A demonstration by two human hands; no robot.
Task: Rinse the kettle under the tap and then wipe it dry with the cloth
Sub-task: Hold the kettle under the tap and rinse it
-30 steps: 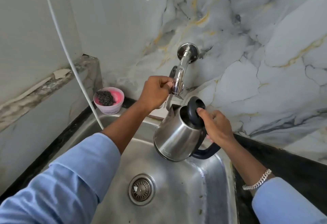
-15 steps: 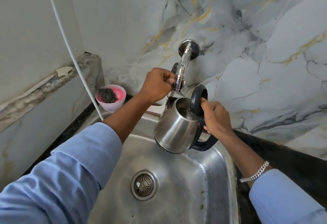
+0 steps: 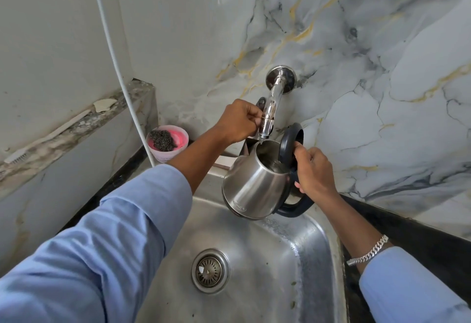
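Note:
A steel kettle (image 3: 254,185) with a black handle and an open black lid (image 3: 290,141) hangs over the sink, its mouth right under the tap (image 3: 271,108). My right hand (image 3: 314,172) grips the handle and props the lid up. My left hand (image 3: 239,121) is closed on the tap's lever beside the spout. A thin stream of water runs from the spout into the kettle. No cloth is in view.
The steel sink (image 3: 313,246) has a round drain (image 3: 210,270) at its middle. A pink tub with a steel scrubber (image 3: 167,143) stands at the back left corner. A white cord (image 3: 119,72) hangs down the left wall. Black counter (image 3: 420,238) runs right.
The kettle has turned more upright under the spout and the lid has swung further open. Water now falls into the kettle. My left hand stays on the tap lever.

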